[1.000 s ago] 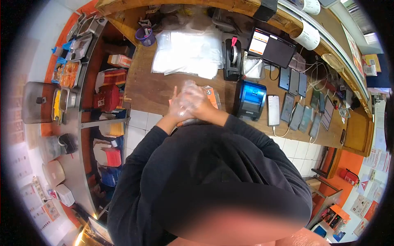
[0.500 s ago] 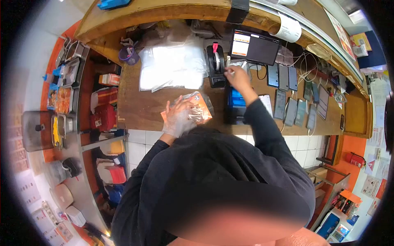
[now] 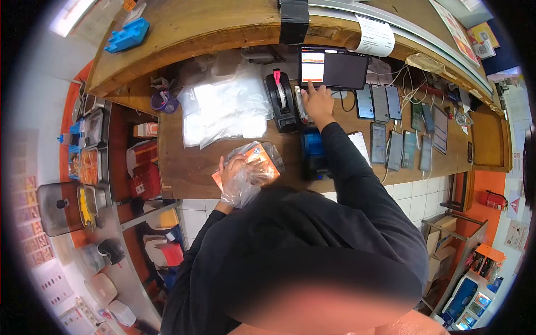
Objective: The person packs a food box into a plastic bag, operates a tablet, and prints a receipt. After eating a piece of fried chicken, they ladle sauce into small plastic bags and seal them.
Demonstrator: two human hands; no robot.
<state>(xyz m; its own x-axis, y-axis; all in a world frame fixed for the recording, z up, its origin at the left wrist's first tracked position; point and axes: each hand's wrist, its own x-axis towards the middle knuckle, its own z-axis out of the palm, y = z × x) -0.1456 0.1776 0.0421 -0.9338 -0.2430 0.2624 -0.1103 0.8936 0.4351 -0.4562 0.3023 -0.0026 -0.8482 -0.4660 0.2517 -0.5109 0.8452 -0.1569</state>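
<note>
My left hand (image 3: 239,173), partly covered by clear plastic, rests on an orange packet (image 3: 261,163) in a clear bag near the front edge of the wooden table. Its fingers are bent over the packet, and the plastic hides part of them. My right hand (image 3: 318,102) reaches to the lower edge of a tablet (image 3: 340,70) whose screen is lit, index finger stretched toward the white panel. Nothing shows in that hand. Just left of it stands a black tape dispenser (image 3: 283,103). A blue and black device (image 3: 314,152) sits below the right hand.
A stack of clear plastic bags (image 3: 223,109) lies at the table's left, beside a purple cup (image 3: 164,101). Several phones (image 3: 378,142) with white cables lie on the right. A wooden shelf (image 3: 212,36) overhangs the back, with a paper slip (image 3: 375,36) hanging from it.
My right hand has moved up from beside the tape dispenser to the tablet's lower edge, its index finger now extended. My left hand stays at the orange packet. The whole view has shifted slightly.
</note>
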